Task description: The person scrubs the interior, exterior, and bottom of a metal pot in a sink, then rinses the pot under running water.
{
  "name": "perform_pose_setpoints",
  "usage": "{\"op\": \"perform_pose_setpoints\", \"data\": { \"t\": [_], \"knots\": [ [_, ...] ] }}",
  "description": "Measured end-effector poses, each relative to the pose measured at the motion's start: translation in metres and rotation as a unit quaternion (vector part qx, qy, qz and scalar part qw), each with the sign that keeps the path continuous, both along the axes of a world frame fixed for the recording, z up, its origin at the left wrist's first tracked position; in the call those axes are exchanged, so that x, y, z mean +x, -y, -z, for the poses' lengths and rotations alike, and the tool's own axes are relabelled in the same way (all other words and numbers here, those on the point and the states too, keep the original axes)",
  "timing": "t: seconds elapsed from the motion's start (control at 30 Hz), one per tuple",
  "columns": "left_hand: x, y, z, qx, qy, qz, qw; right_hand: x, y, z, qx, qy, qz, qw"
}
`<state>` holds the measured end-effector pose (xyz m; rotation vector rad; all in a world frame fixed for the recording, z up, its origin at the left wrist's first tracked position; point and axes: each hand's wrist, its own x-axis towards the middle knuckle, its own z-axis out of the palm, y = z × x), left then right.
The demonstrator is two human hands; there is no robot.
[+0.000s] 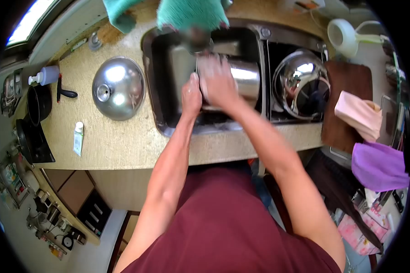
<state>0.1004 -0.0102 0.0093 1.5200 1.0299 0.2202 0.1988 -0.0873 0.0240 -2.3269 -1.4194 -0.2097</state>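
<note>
the steel pot [246, 79] sits in the large sink basin [161, 98], directly under the right hand [217, 82] and out past its right edge — it looks tipped onto its side. the right hand lies over the pot's left part, fingers stretched forward but blurred, so i cannot tell whether they grip. the left hand [192, 96] is just beside it, at the pot's left end, thumb pointing up; its fingers are mostly hidden, and i cannot tell if it is closed on the rim.

just ahead of both hands is a blurred faucet [198, 38], with a green towel [191, 13] beyond it. to the right of the right hand, the smaller basin [274, 116] holds a shiny round metal piece [305, 63] — bowl or lid, i cannot tell. well left of the left hand, a domed metal lid [123, 98] rests knob-up on the counter [109, 145], a tube [78, 140] nearer the person.
</note>
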Motion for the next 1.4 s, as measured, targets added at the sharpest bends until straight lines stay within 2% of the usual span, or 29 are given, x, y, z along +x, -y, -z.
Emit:
{"op": "perform_pose_setpoints", "data": {
  "t": [0.03, 0.07, 0.17, 0.2, 0.23, 0.3, 0.33, 0.37, 0.4, 0.5, 0.57, 0.6, 0.63, 0.7, 0.73, 0.77, 0.8, 0.87, 0.9, 0.93, 0.97, 1.03, 1.1, 1.13, 1.17, 1.27, 1.33, 1.37, 1.4],
  "knots": [
    [-0.006, 0.004, 0.002, -0.003, -0.007, 0.005, 1.0, 0.026, -0.019, -0.005, -0.186, -0.121, -0.008, 0.975],
    [0.0, 0.003, 0.004, 0.005, 0.008, -0.008, 1.0, 0.054, -0.044, -0.025, -0.325, -0.285, 0.02, 0.901],
    [0.004, 0.001, 0.007, -0.001, 0.013, -0.007, 1.0, 0.038, -0.039, -0.018, -0.25, -0.266, 0.077, 0.928],
    [0.007, 0.001, 0.015, -0.002, 0.029, -0.019, 0.999, 0.013, -0.017, -0.016, -0.031, -0.157, 0.055, 0.986],
    [0.007, 0.001, 0.019, -0.005, 0.04, -0.031, 0.999, -0.004, -0.003, -0.004, 0.082, -0.09, 0.004, 0.993],
    [0.007, 0.002, 0.017, 0.034, 0.057, -0.04, 0.997, -0.001, 0.002, -0.008, 0.051, -0.064, -0.007, 0.997],
    [0.003, 0.0, 0.018, 0.016, 0.026, -0.026, 0.999, 0.013, -0.009, -0.008, -0.091, -0.134, 0.003, 0.987],
    [0.001, 0.001, 0.019, -0.004, -0.002, -0.012, 1.0, 0.042, -0.028, -0.012, -0.231, -0.198, 0.012, 0.952],
    [0.0, 0.001, 0.023, 0.015, 0.019, -0.01, 1.0, 0.067, -0.046, -0.009, -0.284, -0.313, 0.034, 0.906],
    [0.0, -0.004, 0.021, -0.032, 0.02, 0.012, 0.999, 0.077, -0.06, -0.002, -0.288, -0.332, 0.035, 0.897],
    [0.001, -0.002, 0.013, -0.033, 0.027, 0.011, 0.999, 0.039, -0.032, -0.023, -0.198, -0.255, 0.068, 0.944],
    [0.006, -0.002, 0.01, -0.031, 0.034, 0.009, 0.999, 0.01, -0.01, -0.02, -0.065, -0.159, 0.035, 0.984],
    [0.009, -0.002, 0.011, -0.03, 0.038, 0.008, 0.999, -0.011, 0.009, -0.011, 0.07, -0.062, -0.002, 0.996],
    [0.003, 0.0, 0.019, -0.008, 0.009, -0.006, 1.0, -0.002, 0.006, -0.017, 0.032, -0.094, -0.026, 0.995],
    [0.002, -0.002, 0.007, -0.013, -0.041, 0.016, 0.999, 0.022, -0.015, -0.024, -0.131, -0.16, -0.016, 0.978],
    [-0.004, 0.0, 0.008, -0.016, -0.047, 0.022, 0.999, 0.041, -0.031, -0.027, -0.292, -0.22, -0.006, 0.93],
    [-0.001, -0.002, 0.011, -0.027, -0.026, 0.017, 0.999, 0.059, -0.046, -0.024, -0.291, -0.22, -0.005, 0.931],
    [0.003, -0.005, 0.015, -0.054, -0.002, 0.001, 0.999, 0.079, -0.068, -0.02, -0.376, -0.412, 0.061, 0.828],
    [0.005, -0.006, 0.013, -0.053, 0.0, 0.007, 0.999, 0.065, -0.055, -0.019, -0.373, -0.412, 0.066, 0.828],
    [0.007, -0.004, 0.009, -0.039, 0.023, 0.006, 0.999, 0.036, -0.029, -0.015, -0.195, -0.297, 0.048, 0.934],
    [0.009, -0.002, 0.006, -0.025, 0.046, 0.002, 0.999, 0.01, -0.005, -0.012, -0.007, -0.164, 0.023, 0.986],
    [0.014, 0.0, 0.014, -0.016, 0.057, -0.016, 0.998, -0.018, 0.021, -0.011, 0.06, -0.087, -0.024, 0.994],
    [0.0, 0.003, 0.014, -0.011, 0.045, -0.029, 0.998, 0.008, -0.004, -0.021, -0.047, -0.09, 0.015, 0.995],
    [-0.001, -0.001, 0.005, -0.041, 0.007, -0.003, 0.999, 0.035, -0.03, -0.031, -0.2, -0.219, 0.04, 0.954],
    [0.004, -0.005, 0.001, -0.068, -0.024, 0.024, 0.997, 0.058, -0.05, -0.035, -0.343, -0.333, 0.064, 0.876],
    [0.003, -0.007, 0.01, -0.064, -0.011, 0.027, 0.998, 0.067, -0.056, -0.034, -0.354, -0.35, 0.052, 0.866],
    [0.011, -0.009, 0.009, -0.082, 0.003, 0.018, 0.996, 0.019, -0.017, -0.033, -0.084, -0.256, 0.046, 0.962],
    [0.013, -0.005, 0.01, -0.084, 0.042, -0.007, 0.996, -0.003, 0.001, -0.011, 0.052, -0.121, 0.01, 0.991],
    [0.013, -0.002, 0.011, -0.085, 0.077, -0.034, 0.993, -0.012, 0.015, -0.012, 0.054, -0.1, -0.006, 0.994]
  ]
}}
